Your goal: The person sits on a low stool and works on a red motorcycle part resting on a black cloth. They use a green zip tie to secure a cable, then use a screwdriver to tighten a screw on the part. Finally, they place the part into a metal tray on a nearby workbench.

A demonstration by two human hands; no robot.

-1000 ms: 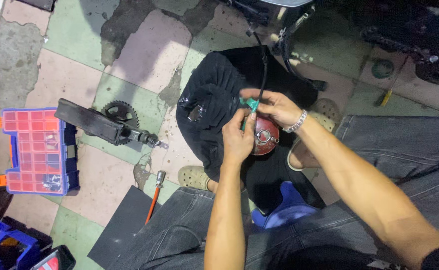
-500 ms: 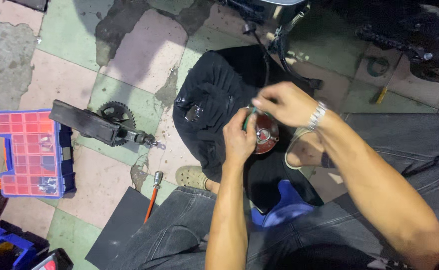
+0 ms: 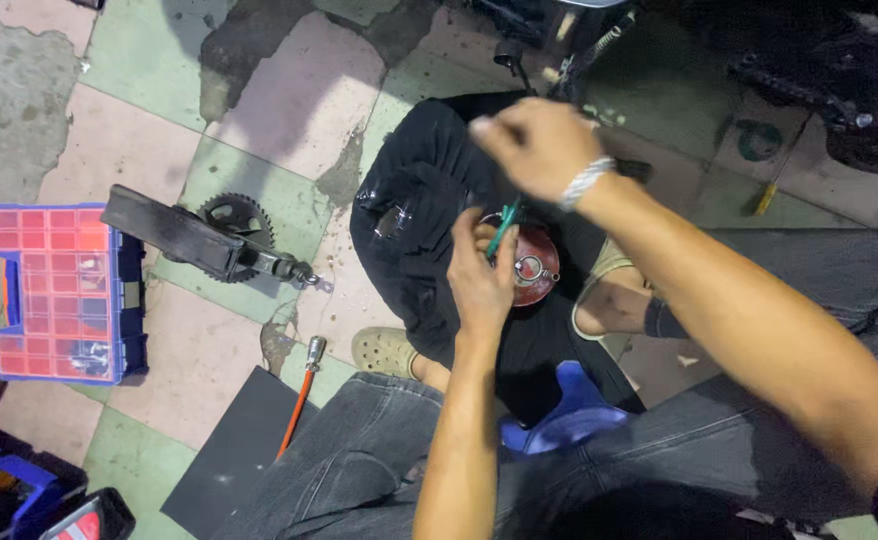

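Head view: the left hand [image 3: 481,280] is gripping a red round part [image 3: 529,268] on a black cloth [image 3: 419,200], center frame. The right hand [image 3: 537,145], blurred, fingers curled, is hovering at 12 o'clock of it above a green tool [image 3: 504,226]. A parts box [image 3: 54,295] is lying at 9 o'clock on the floor [image 3: 289,90].

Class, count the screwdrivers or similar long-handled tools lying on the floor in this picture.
2: an orange-shafted tool beside the dark mat, and a yellow-handled one at upper right. Others may be hidden.
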